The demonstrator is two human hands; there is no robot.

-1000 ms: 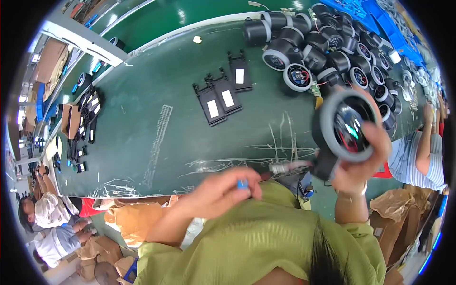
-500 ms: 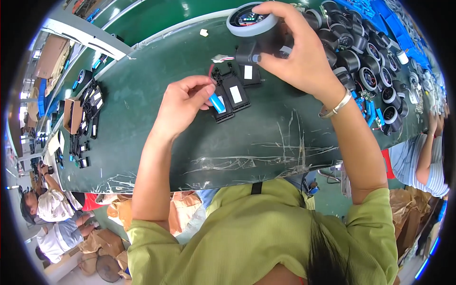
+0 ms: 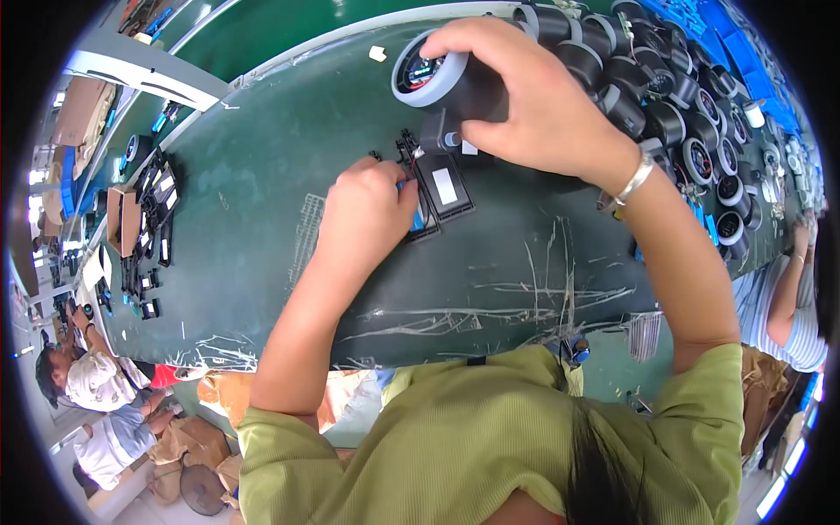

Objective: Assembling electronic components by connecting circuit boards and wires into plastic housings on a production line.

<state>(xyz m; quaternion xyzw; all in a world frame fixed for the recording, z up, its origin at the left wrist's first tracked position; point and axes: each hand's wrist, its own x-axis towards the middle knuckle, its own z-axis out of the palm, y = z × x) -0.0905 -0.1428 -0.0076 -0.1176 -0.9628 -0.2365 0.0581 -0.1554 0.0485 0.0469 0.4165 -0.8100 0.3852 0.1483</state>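
My right hand [image 3: 547, 114] is closed around a black round housing [image 3: 481, 92] with a grey ring at its front and a lit circuit board inside. The housing is tilted, its open face turned to the left, and a small square block juts out below. With its fingers bent down, my left hand [image 3: 372, 210] grips a blue-wrapped battery [image 3: 418, 214], mostly hidden by the fingers. That battery is at the leftmost of several flat black cases lying together; the case [image 3: 457, 203] beside it bears a white label. Thin wires show near the cases' upper ends.
Many similar black housings [image 3: 665, 122] crowd the right side of the green table [image 3: 245, 262]. Blue bins [image 3: 726, 35] stand behind them. At the left lie black cases [image 3: 157, 201] and a cardboard box [image 3: 124, 220]. Other people [image 3: 87, 372] are at both sides.
My left hand has moved right and turned over, bringing the blue battery down onto the leftmost case. My right hand has shifted the housing left and slightly down, tilting its face leftward.
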